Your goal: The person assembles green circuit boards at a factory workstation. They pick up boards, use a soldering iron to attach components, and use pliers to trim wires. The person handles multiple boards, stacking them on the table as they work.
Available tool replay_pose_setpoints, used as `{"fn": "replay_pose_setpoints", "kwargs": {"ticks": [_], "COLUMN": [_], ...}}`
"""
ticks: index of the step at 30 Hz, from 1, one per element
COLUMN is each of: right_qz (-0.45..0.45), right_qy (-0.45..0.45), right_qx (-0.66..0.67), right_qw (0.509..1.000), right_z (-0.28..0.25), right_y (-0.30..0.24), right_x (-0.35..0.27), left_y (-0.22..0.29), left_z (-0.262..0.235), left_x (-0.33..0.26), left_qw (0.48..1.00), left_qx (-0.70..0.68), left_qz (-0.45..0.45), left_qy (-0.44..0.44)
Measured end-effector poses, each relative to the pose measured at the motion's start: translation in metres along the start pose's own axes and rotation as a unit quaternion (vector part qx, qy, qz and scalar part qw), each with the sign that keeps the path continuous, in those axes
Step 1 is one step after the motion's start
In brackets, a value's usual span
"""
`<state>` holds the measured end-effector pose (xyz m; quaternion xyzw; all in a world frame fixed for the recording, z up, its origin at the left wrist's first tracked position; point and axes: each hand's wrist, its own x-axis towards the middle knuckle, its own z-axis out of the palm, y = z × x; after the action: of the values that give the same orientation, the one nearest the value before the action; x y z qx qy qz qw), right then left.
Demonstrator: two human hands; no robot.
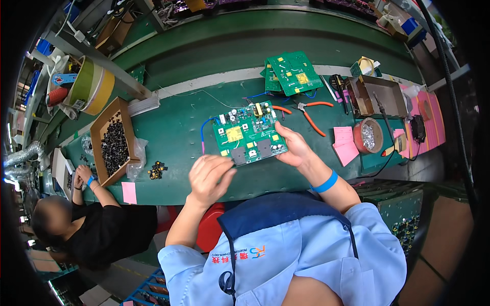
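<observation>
Right hand [292, 147] gripped board [255, 135] by its edge, seemingly to steady it. Left hand [210, 177] half-curled beside; couldn't tell if holding anything. Pliers [313, 124] within reach.

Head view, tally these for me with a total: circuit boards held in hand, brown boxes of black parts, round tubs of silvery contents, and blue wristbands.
Circuit board in the right hand: 1
Brown box of black parts: 1
Round tub of silvery contents: 1
Blue wristbands: 2
Total: 5
</observation>
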<state>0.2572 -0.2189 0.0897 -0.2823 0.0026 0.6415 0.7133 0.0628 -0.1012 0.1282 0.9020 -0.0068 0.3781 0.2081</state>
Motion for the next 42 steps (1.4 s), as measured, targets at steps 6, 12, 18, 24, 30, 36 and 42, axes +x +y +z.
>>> {"fn": "replay_pose_setpoints", "kwargs": {"ticks": [6,12,18,24,30,36,42], "right_qz": [-0.025,-0.019,-0.02,-0.023,-0.03,0.016,-0.048], "right_qy": [0.017,0.012,0.03,0.037,0.016,0.106,0.089], "right_qx": [-0.01,-0.041,-0.048,-0.067,-0.088,-0.214,-0.631], "right_qw": [1.0,0.999,0.998,0.997,0.996,0.971,0.77], "right_z": [0.002,0.006,-0.004,-0.001,-0.002,-0.002,-0.053], "right_y": [-0.002,0.003,0.005,0.01,0.02,0.05,0.066], "right_x": [-0.002,-0.003,-0.003,-0.001,0.005,0.018,0.032], "left_y": [-0.011,-0.051,-0.054,-0.054,-0.063,-0.102,-0.137], "left_z": [-0.014,0.01,0.023,0.014,0.013,0.022,0.03], "left_x": [0.003,0.01,0.012,0.014,0.001,-0.042,-0.092], "left_qw": [0.907,0.725,0.704,0.604,0.658,0.657,0.693], "left_qx": [-0.116,-0.422,-0.504,-0.605,-0.557,-0.506,-0.402], "left_qz": [-0.318,-0.536,-0.499,-0.514,-0.507,-0.556,-0.592], "left_qy": [0.251,0.095,0.034,0.067,0.013,-0.054,-0.09]}}
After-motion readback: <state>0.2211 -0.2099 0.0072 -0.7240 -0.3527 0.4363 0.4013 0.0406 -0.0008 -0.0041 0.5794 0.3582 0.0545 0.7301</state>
